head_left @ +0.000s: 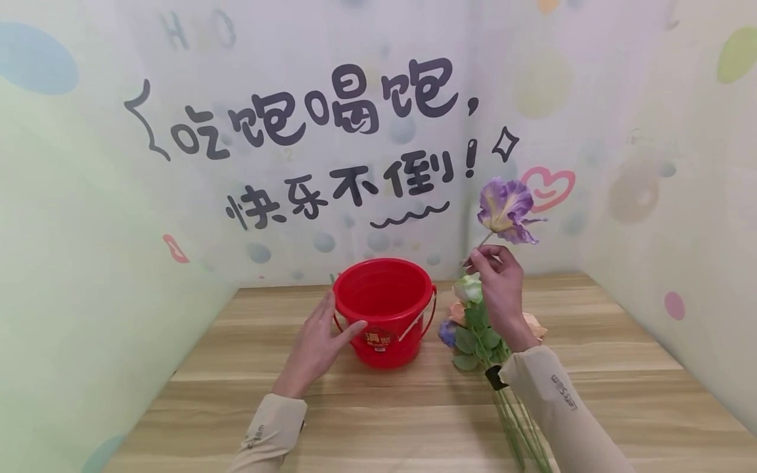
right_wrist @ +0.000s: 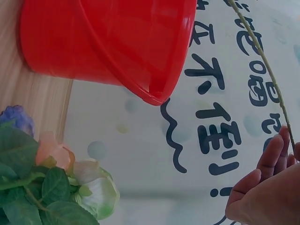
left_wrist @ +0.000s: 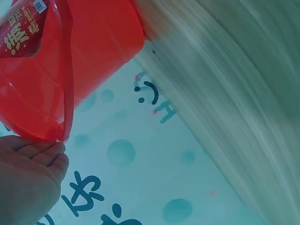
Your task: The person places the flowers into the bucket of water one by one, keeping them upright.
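A red bucket (head_left: 384, 328) stands upright on the table, its handle hanging at the side. My left hand (head_left: 316, 348) touches the bucket's left rim with extended fingers; in the left wrist view the fingertips of this hand (left_wrist: 33, 173) meet the rim of the bucket (left_wrist: 103, 51). Right of the bucket and raised above the table, my right hand (head_left: 501, 289) pinches the stem of a purple flower (head_left: 505, 209). In the right wrist view the thin stem (right_wrist: 267, 65) runs up from the fingers of my right hand (right_wrist: 267, 183); the blossom is outside that view.
A bunch of flowers with green leaves (head_left: 481, 338), bound with a black band (head_left: 495, 378), lies on the wooden table (head_left: 367, 420) right of the bucket, partly behind my right forearm. A printed wall (head_left: 284, 52) stands directly behind the table.
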The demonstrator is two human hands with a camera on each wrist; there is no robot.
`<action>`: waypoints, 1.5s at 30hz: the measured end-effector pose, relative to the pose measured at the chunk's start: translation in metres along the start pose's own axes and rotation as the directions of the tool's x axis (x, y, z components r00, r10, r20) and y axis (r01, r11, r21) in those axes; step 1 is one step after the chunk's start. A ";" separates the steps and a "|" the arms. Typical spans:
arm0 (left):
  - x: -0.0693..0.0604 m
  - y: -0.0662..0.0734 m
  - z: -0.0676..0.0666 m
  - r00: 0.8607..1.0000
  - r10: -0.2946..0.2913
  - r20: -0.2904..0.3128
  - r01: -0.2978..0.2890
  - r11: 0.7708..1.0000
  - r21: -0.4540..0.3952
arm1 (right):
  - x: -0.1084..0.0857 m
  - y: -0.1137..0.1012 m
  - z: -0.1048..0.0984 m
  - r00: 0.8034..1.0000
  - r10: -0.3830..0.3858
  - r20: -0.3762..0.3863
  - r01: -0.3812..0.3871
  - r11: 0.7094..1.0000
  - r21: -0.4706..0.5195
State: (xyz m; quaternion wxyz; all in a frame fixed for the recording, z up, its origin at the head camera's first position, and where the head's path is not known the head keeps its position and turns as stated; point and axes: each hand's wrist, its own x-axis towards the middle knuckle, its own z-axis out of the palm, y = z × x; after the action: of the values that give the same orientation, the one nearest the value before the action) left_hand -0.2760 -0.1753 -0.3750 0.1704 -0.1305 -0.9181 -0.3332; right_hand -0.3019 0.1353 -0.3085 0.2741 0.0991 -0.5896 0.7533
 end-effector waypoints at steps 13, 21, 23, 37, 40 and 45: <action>0.000 0.001 0.002 0.999 0.016 -0.027 -0.016 1.000 0.021 | 0.003 0.007 0.004 0.999 0.034 -0.040 -0.036 0.998 -0.046; 0.000 0.001 0.003 1.000 -0.002 -0.024 0.003 1.000 0.012 | 0.004 0.013 0.007 0.997 0.033 -0.063 -0.033 0.999 -0.002; 0.000 0.001 0.003 1.000 -0.004 -0.024 0.005 1.000 0.015 | 0.004 0.013 0.008 0.997 0.032 -0.071 -0.031 0.999 0.006; 0.000 -0.001 0.003 1.000 0.002 -0.018 -0.001 1.000 0.024 | 0.006 0.013 0.011 0.995 0.071 -0.077 -0.069 0.997 0.022; 0.000 -0.001 0.002 1.000 0.003 -0.018 -0.002 1.000 0.025 | 0.007 0.013 0.012 0.995 0.076 -0.067 -0.074 0.997 0.021; 0.001 -0.002 0.003 1.000 0.006 -0.020 -0.006 1.000 0.031 | 0.009 0.013 0.013 0.995 0.071 -0.070 -0.069 0.997 0.036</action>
State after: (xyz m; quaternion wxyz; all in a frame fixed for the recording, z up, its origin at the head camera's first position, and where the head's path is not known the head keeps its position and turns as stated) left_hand -0.2779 -0.1747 -0.3775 0.1824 -0.1274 -0.9210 -0.3199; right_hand -0.3182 0.1236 -0.3114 0.2667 0.0559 -0.5699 0.7752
